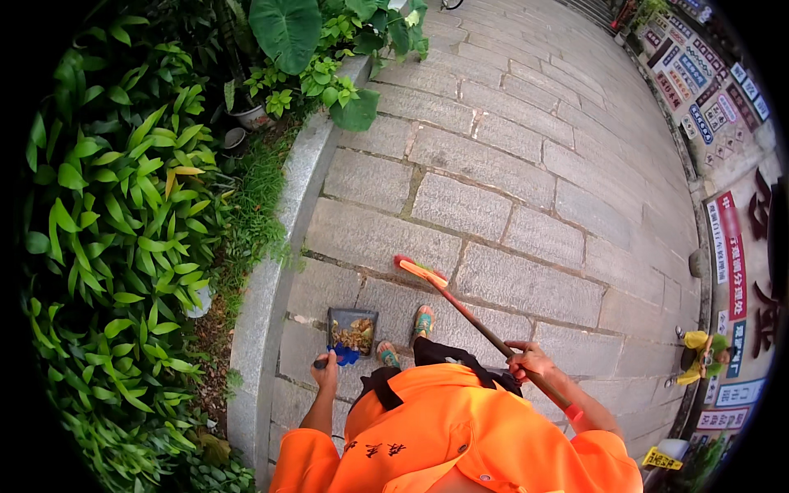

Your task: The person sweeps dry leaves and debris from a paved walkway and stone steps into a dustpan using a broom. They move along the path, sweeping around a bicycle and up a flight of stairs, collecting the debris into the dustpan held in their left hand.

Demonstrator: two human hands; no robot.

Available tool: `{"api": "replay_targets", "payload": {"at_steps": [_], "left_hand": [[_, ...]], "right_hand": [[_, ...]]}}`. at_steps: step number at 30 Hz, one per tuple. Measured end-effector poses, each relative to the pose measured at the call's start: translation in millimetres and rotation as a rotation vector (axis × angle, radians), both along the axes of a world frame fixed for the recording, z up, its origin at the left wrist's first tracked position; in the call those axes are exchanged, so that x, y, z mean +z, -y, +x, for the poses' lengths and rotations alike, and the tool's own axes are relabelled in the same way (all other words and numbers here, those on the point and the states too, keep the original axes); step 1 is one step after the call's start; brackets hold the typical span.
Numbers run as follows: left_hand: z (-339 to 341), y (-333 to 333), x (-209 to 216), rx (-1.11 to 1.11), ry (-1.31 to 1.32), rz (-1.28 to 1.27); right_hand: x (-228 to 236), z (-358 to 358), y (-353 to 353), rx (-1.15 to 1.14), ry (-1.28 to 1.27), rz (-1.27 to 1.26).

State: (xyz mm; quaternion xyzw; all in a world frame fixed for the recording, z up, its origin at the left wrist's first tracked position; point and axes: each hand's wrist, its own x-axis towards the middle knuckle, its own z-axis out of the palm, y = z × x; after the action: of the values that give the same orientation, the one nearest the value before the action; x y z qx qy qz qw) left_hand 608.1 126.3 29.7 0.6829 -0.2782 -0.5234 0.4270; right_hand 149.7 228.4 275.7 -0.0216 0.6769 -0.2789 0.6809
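My left hand (327, 370) is closed around the dark upright handle of a long-handled dustpan (352, 311). The black pan stands low by the kerb, with dry leaves and litter (353, 337) inside. A blue piece (344, 355) shows beside the hand, in front of the pan. My right hand (531, 361) is wrapped round the brown stick of a broom (478, 326). The stick slants forward and left to an orange and red head (422, 270), over the paving ahead of my shoes. Whether the bristles touch the stone is hard to tell.
A raised stone kerb (283, 222) runs along the left, bordering a bed of green plants (148, 205). Large grey paving slabs (460, 201) spread ahead and right. A person in yellow and green (705, 358) is at the far right, near a wall with signs (731, 246).
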Motion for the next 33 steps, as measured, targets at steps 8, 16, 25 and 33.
{"api": "replay_targets", "payload": {"at_steps": [8, 16, 25, 33], "left_hand": [[-31, 37, 10, -0.148, 0.004, -0.139], [-119, 147, 33, -0.307, 0.025, -0.097], [-185, 258, 30, -0.156, 0.065, -0.067], [-295, 343, 41, 0.027, 0.150, -0.040]], "right_hand": [[-2, 3, -74, -0.390, -0.036, -0.091], [-3, -26, -67, -0.856, -0.108, -0.009], [-24, -115, 20, -1.222, 0.479, -0.223], [-45, -201, 65, -1.428, 0.625, -0.424]]}}
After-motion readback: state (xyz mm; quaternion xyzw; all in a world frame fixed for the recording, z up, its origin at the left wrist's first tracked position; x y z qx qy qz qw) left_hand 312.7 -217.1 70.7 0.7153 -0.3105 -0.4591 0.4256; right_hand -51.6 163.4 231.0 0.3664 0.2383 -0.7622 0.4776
